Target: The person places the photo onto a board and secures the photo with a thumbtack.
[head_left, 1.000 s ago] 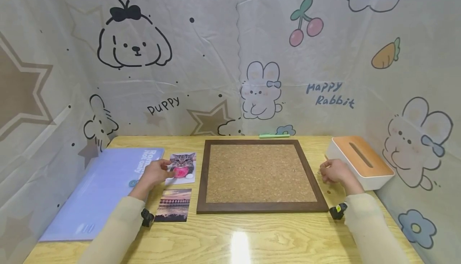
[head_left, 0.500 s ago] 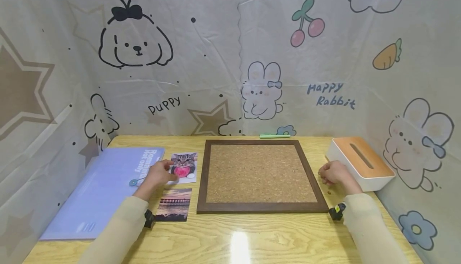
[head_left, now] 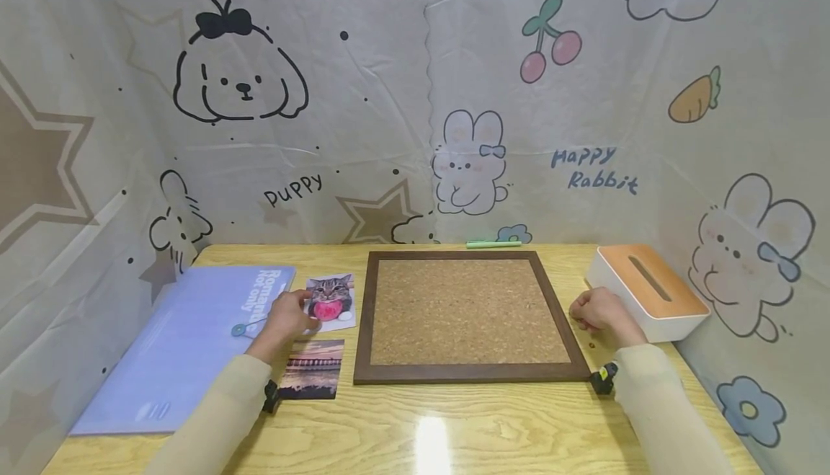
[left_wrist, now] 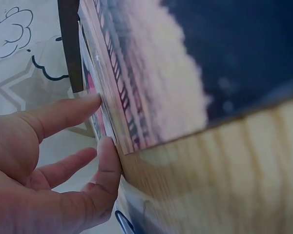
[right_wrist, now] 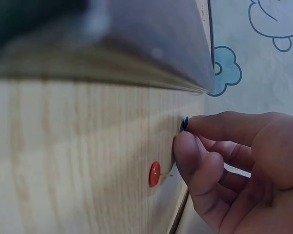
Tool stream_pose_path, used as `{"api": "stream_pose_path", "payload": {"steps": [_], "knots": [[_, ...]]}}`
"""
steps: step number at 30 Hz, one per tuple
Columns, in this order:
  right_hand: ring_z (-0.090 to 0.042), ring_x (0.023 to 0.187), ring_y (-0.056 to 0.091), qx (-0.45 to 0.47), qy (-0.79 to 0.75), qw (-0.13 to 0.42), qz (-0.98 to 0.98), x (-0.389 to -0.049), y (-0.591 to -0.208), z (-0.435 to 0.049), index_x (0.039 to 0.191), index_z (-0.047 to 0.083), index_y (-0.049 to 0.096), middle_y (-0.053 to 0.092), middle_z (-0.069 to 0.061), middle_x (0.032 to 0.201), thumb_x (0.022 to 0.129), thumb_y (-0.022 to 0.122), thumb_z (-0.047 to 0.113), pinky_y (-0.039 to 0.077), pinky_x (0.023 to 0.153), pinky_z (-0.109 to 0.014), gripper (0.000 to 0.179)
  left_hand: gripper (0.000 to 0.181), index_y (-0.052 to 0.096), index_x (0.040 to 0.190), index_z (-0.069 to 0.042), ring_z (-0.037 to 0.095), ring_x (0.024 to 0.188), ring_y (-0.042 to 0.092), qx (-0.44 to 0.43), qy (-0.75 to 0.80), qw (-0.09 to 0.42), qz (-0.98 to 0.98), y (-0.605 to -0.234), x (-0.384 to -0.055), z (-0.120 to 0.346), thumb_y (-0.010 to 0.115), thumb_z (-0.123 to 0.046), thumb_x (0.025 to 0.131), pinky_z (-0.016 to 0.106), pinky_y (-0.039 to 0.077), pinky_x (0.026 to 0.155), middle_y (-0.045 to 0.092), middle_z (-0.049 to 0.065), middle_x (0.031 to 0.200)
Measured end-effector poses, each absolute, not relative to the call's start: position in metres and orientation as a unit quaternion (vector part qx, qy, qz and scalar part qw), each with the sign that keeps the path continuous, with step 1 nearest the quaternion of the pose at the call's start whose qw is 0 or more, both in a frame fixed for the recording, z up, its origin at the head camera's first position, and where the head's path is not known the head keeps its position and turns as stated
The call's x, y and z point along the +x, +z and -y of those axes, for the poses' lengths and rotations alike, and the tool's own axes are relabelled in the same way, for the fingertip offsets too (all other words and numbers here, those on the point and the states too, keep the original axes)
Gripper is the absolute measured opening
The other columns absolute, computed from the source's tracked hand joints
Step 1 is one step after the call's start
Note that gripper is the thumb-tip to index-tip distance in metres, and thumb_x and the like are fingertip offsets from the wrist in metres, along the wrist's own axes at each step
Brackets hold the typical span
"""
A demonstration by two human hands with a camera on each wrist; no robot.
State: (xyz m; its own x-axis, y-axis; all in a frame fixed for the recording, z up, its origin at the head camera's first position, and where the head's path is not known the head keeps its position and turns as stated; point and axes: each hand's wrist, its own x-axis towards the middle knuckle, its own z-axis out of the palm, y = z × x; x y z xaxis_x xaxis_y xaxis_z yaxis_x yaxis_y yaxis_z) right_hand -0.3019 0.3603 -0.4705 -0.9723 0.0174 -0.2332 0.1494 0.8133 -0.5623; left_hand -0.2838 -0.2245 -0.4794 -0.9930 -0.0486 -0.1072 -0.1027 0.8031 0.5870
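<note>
My left hand [head_left: 288,313] is at the left edge of a cat photo [head_left: 331,298], thumb and fingers spread and their tips touching it. A pier-at-sunset photo [head_left: 314,370] lies just in front and fills much of the left wrist view. At the right, between the cork board and the tissue box, my right hand [head_left: 599,311] pinches a blue thumbtack [right_wrist: 185,123] between thumb and index finger, low over the table. A red thumbtack [right_wrist: 155,174] lies near it with its pin pointing sideways. The cork board [head_left: 467,313] lies flat between both hands.
A blue-purple folder [head_left: 188,345] with a string-and-button closure lies at the left, partly under the left forearm. The white tissue box [head_left: 655,291] with a wooden lid stands right of my right hand. A green pen [head_left: 494,244] lies along the back edge.
My left hand has shifted slightly right, and the cat photo with it, toward the board. My right hand has moved a little left; the small tack seen at its fingertips is now in its pinch.
</note>
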Motion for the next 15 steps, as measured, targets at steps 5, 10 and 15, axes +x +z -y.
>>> {"api": "stream_pose_path", "payload": {"steps": [5, 10, 15], "knots": [[-0.010, 0.055, 0.058, 0.043, -0.301, 0.109, -0.946, -0.3036, -0.4713, -0.3611, 0.087, -0.002, 0.068, 0.062, 0.000, 0.061, 0.092, 0.059, 0.006, 0.051, 0.053, -0.025, 0.013, 0.073, 0.050, 0.140, 0.006, 0.048, 0.118, 0.056, -0.037, 0.313, 0.036, -0.948, -0.4788, -0.2823, 0.2237, 0.082, -0.009, 0.076, 0.055, 0.049, 0.101, 0.058, 0.033, 0.128], [-0.011, 0.055, 0.059, 0.043, -0.304, 0.110, -0.945, -0.3039, -0.4707, -0.3612, 0.088, -0.003, 0.068, 0.064, -0.001, 0.062, 0.092, 0.059, 0.008, 0.050, 0.054, -0.025, 0.014, 0.077, 0.051, 0.139, 0.007, 0.050, 0.118, 0.053, -0.035, 0.303, 0.029, -0.952, -0.4783, -0.2810, 0.2213, 0.084, -0.013, 0.073, 0.058, 0.046, 0.102, 0.055, 0.036, 0.128], [-0.012, 0.055, 0.057, 0.035, -0.294, 0.111, -0.949, -0.3038, -0.4685, -0.3612, 0.088, 0.000, 0.068, 0.064, -0.001, 0.063, 0.093, 0.059, 0.011, 0.047, 0.054, -0.025, 0.015, 0.078, 0.051, 0.140, 0.006, 0.053, 0.123, 0.049, -0.043, 0.296, 0.033, -0.954, -0.4781, -0.2818, 0.2185, 0.085, -0.013, 0.072, 0.060, 0.043, 0.106, 0.050, 0.037, 0.134]]}}
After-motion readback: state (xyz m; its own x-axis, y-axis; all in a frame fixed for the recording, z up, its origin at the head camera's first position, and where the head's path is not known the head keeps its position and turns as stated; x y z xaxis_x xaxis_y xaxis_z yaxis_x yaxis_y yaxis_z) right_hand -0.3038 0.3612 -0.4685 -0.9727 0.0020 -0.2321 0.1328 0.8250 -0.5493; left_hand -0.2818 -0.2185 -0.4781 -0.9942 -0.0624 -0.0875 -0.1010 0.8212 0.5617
